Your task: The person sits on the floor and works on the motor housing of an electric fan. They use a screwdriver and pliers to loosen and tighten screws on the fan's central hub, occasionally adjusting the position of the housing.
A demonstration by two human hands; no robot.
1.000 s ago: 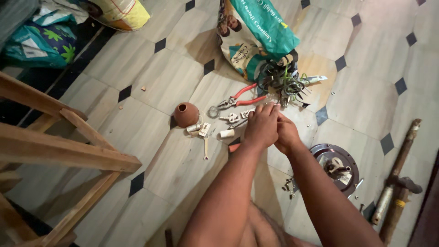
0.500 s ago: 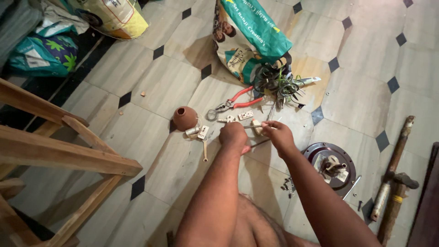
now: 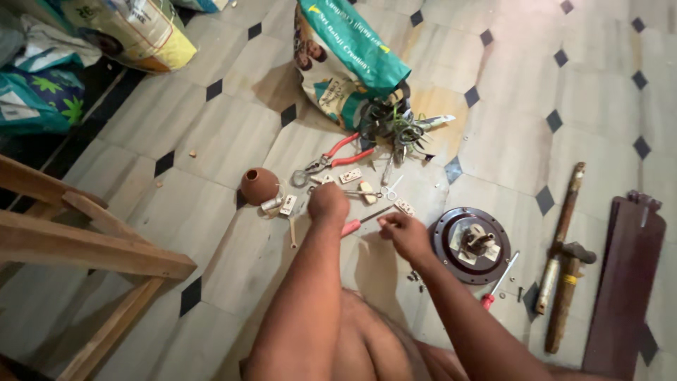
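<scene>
My left hand (image 3: 328, 204) is curled into a fist over the tiled floor, its back toward me, so anything inside it is hidden. Just to its right lies a red-handled screwdriver (image 3: 352, 226), its dark shaft running up to my right hand (image 3: 404, 233), which pinches the shaft near the tip. Small white switch parts (image 3: 350, 176) and a pair of scissors (image 3: 384, 191) lie just beyond both hands. Red-handled pliers (image 3: 334, 155) sit farther out. A brown clay pot (image 3: 259, 185) stands left of my left hand.
A dark round fan motor housing (image 3: 446, 243) lies right of my right hand, with a second screwdriver (image 3: 498, 283), a hammer (image 3: 564, 291), a rod (image 3: 568, 206) and a brown fan blade (image 3: 626, 282) beyond. A teal bag (image 3: 349, 53) and tangled wires (image 3: 395, 128) sit ahead. A wooden frame (image 3: 84, 247) stands left.
My hands, joined over the small parts a second ago, have drawn back and apart. The screwdriver now spans between them, with the right hand on its shaft.
</scene>
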